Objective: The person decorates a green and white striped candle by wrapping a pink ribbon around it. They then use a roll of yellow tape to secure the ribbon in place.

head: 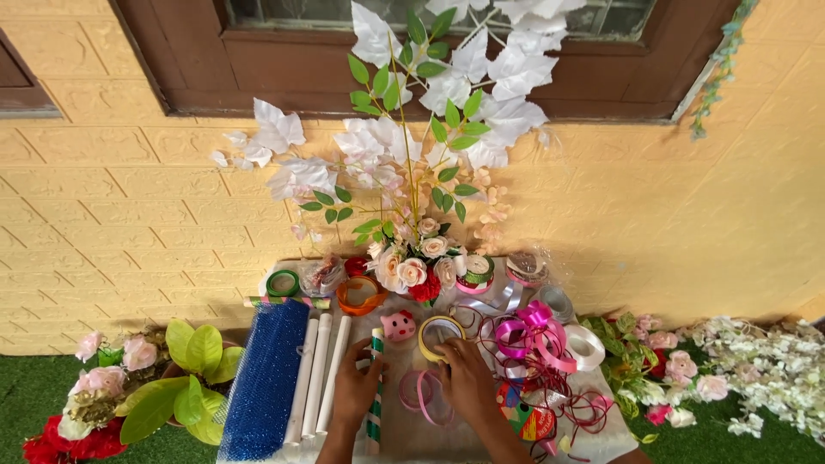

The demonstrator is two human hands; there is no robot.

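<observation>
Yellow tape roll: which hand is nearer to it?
Right. The right hand touches the yellow tape roll at its near edge; the left hand lies off to its left, on the green-striped stick.

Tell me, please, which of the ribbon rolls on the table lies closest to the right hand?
The yellow-rimmed roll, just beyond the right hand, whose fingertips reach its near edge. The green roll, the orange roll and the white roll lie farther off.
</observation>
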